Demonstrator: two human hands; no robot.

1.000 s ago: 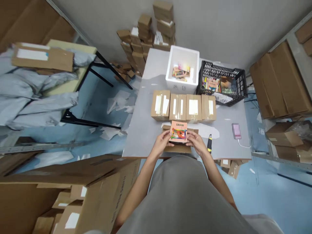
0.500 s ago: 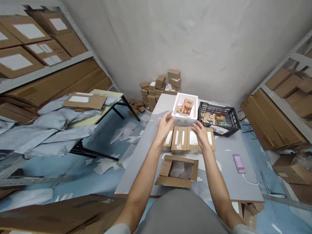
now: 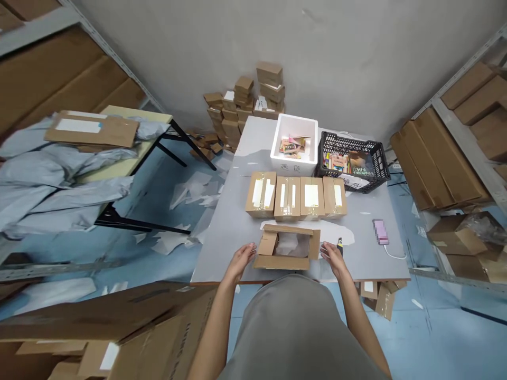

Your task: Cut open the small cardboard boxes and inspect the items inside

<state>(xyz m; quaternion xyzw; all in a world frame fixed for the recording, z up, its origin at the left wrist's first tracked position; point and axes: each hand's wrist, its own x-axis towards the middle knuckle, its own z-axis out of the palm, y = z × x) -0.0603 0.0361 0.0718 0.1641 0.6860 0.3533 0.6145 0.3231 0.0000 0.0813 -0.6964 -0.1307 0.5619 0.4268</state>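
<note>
An open cardboard box [image 3: 281, 261] stands at the table's front edge with its flaps spread and pale, crumpled-looking material inside. To its left is my left hand [image 3: 242, 258], fingers stretched toward the side flap and holding nothing. On the opposite side, my right hand [image 3: 333, 257] has its fingers apart beside the right flap, also empty; I cannot tell whether it touches the cardboard. A utility knife [image 3: 339, 245] lies just beyond my right hand. Colourful small packets [image 3: 293, 146] lie in a white foam box [image 3: 295, 168] at the back of the table.
Several taped cartons [image 3: 288, 196] form a row behind the open box. A black plastic crate [image 3: 382, 161] with colourful packs stands at the right, and a phone [image 3: 380, 232] with a cable lies nearer. Boxes are stacked by the wall; a side table [image 3: 114, 169] bears grey bags.
Both hands have drawn back from the white foam box to either side of the open cardboard box. A pinkish packet seen upright in the foam box now lies lower among the others.
</note>
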